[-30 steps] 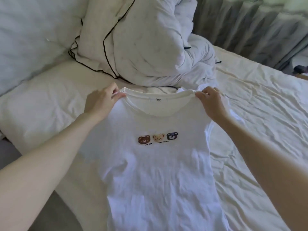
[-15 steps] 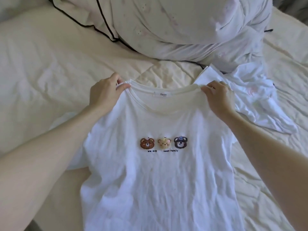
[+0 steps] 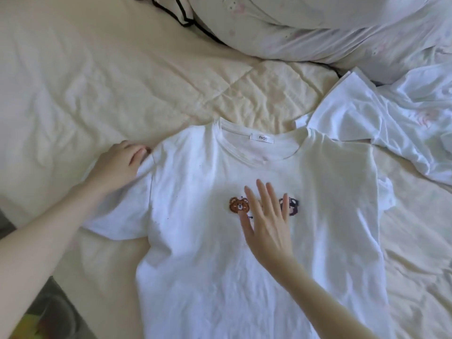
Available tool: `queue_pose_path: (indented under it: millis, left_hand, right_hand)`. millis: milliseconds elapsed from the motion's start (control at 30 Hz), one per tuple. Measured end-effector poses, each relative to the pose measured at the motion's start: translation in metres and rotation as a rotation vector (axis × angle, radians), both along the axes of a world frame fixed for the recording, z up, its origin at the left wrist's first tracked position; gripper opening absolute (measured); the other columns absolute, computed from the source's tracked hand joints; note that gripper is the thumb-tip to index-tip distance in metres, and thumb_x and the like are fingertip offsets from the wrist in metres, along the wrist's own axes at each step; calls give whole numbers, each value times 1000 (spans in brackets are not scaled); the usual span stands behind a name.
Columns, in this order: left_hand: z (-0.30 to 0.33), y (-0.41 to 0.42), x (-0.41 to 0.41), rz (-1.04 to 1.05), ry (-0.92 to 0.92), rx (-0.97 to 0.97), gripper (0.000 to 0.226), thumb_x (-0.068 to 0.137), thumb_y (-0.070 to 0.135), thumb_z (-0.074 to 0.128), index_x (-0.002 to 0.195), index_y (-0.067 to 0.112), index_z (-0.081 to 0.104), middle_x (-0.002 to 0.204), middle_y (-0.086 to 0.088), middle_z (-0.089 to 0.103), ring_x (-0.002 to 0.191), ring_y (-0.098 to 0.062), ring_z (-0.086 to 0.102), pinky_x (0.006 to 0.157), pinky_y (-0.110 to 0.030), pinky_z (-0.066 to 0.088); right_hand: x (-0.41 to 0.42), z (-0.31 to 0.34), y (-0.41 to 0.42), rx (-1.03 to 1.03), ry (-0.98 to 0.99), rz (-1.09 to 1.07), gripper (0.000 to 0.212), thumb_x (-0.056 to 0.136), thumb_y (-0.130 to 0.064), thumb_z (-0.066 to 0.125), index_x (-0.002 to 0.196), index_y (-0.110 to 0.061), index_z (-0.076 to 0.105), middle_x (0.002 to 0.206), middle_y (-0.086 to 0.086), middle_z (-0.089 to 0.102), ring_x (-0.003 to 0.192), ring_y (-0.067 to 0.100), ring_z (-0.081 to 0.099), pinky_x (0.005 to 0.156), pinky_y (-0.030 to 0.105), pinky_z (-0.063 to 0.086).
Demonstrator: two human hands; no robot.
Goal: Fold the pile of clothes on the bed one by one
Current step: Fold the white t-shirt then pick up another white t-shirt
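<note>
The left hand [image 3: 117, 167] is gripping the shoulder end of the T-shirt's [image 3: 195, 265] sleeve [image 3: 119, 216], its fingers curled round the fabric edge. The right hand [image 3: 266, 228] is lying flat on the chest of the shirt with its fingers straight and slightly spread, covering the middle of the bear print [image 3: 238, 205]; a brown bear is showing to one side of the fingers and a dark one to the other.

The T-shirt is lying face up on the bed [image 3: 97, 81], collar away from the person, with a small label [image 3: 262, 138] showing inside the neckline. Its other sleeve looks tucked or bunched under the side seam, though the folds there are hard to read.

The bed is wearing a cream quilted cover, creased all over. More white clothes [image 3: 367, 118] are lying crumpled just beyond the shirt's far shoulder, one flat piece touching the collar. A bunched duvet [image 3: 318, 28] with black piping and a faint pink pattern is sitting along the head of the bed. At the near corner, a strip of grey floor [image 3: 61, 314] is showing beside the mattress edge.
</note>
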State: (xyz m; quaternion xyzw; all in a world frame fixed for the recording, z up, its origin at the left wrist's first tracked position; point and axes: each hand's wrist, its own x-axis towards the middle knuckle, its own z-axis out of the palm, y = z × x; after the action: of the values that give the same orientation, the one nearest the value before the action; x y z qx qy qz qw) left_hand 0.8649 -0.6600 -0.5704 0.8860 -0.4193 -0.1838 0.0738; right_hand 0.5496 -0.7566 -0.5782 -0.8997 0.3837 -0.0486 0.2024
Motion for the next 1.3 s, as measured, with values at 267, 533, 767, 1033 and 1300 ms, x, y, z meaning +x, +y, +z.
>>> queue_pose_path:
  millis: [267, 533, 767, 1033, 1300]
  left_hand:
    - [29, 40, 28, 92, 52, 60, 23, 94, 31, 53, 104, 16, 67, 104, -11, 68, 96, -32, 60, 76, -37, 43]
    - [33, 81, 54, 880, 140, -310, 41, 86, 47, 60, 101, 10, 62, 92, -6, 60, 87, -24, 57, 76, -32, 45]
    - [16, 143, -7, 1216, 836, -530, 40, 83, 57, 60, 97, 20, 67, 90, 1, 72, 81, -13, 69, 72, -28, 50]
    - [11, 154, -79, 1126, 937, -739, 12, 86, 11, 63, 78, 19, 62, 84, -2, 64, 85, -17, 59, 81, -27, 48]
    - [38, 138, -47, 928, 876, -781, 20, 88, -4, 55, 95, 14, 59, 87, -6, 68, 83, -19, 66, 76, -33, 54]
  right_hand:
    - [17, -38, 28, 94, 227, 93, 57, 95, -43, 47, 146, -22, 33, 156, 4, 24, 144, 27, 21, 114, 56, 6]
    - [17, -47, 29, 36, 294, 103, 59, 96, -45, 39, 149, -23, 24, 158, 4, 17, 146, 26, 12, 114, 53, -2]
    - [65, -17, -3, -156, 28, -37, 30, 87, -26, 60, 108, -5, 64, 114, 15, 61, 100, 37, 58, 91, 52, 38]
    - [114, 16, 78, -23, -255, 244, 38, 88, -33, 52, 113, -7, 63, 116, 13, 62, 109, 33, 58, 94, 50, 43]
    - [130, -1, 137, -258, 11, 417, 68, 66, -19, 77, 131, -15, 57, 136, 14, 53, 127, 32, 49, 102, 60, 37]
